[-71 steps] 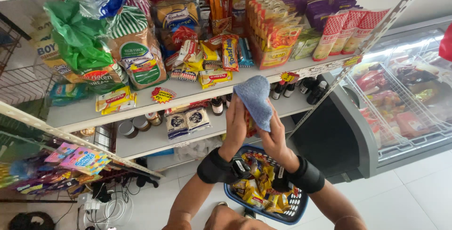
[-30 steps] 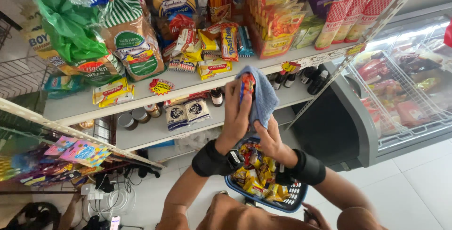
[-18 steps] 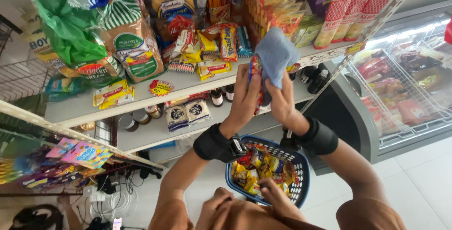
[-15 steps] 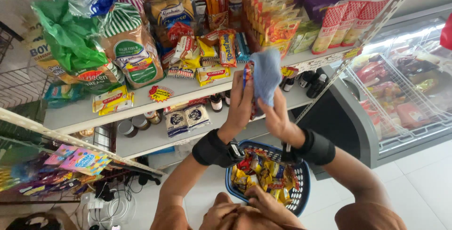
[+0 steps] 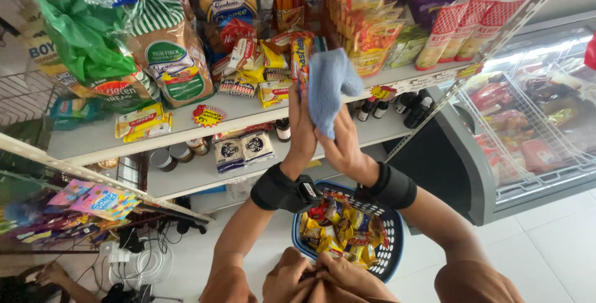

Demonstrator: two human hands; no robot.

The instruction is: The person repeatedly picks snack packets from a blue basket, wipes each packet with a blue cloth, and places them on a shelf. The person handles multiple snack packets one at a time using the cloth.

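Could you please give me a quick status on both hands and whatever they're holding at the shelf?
Left hand grips a snack packet. Right hand holds a blue cloth against it. Both raised at the shelf, above the blue basket. Nothing in between.

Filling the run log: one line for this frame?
left hand: holds snack packet | right hand: blue cloth against it | below: basket

Both arms raised, left hand [image 5: 302, 130] and right hand [image 5: 340, 144] together, fingers curled

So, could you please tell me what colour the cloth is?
The cloth is light blue, clearest in the head view.
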